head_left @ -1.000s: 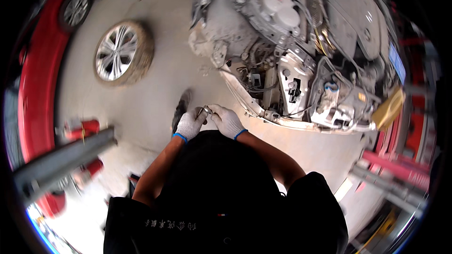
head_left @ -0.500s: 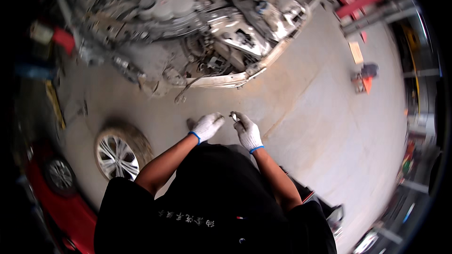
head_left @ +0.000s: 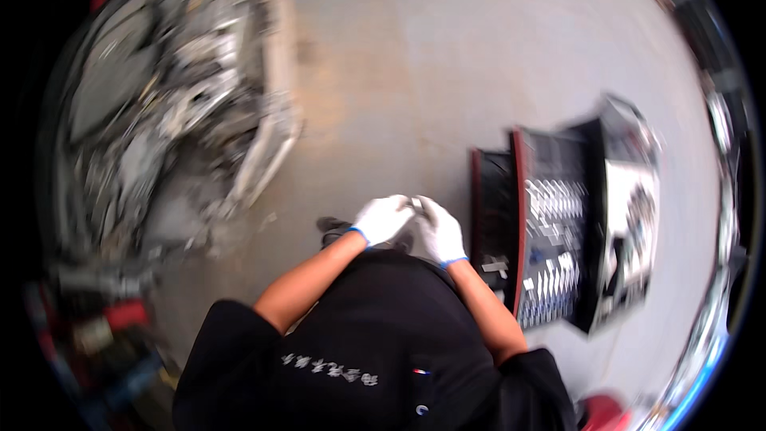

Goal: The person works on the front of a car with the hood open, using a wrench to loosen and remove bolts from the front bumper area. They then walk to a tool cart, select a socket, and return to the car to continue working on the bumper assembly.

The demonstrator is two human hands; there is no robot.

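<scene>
My left hand [head_left: 382, 218] and my right hand [head_left: 439, 230], both in white knitted gloves with blue cuffs, meet in front of my dark clothing with fingers closed around a small metal piece [head_left: 414, 203], too blurred to identify. My dark shoes show just beyond the gloves. Right of my hands stands a tool trolley [head_left: 549, 227] with pulled-out drawers holding rows of tools.
A car's stripped front end and engine bay [head_left: 152, 112] fills the left side. Grey floor [head_left: 375, 56] lies ahead. Blurred red equipment [head_left: 124, 315] is at lower left, and vehicles or shiny objects line the right rim.
My view has swung round: the engine bay moved from upper middle to the left, the wheel left view, and the trolley appeared. My hands parted slightly half a second ago and are together again.
</scene>
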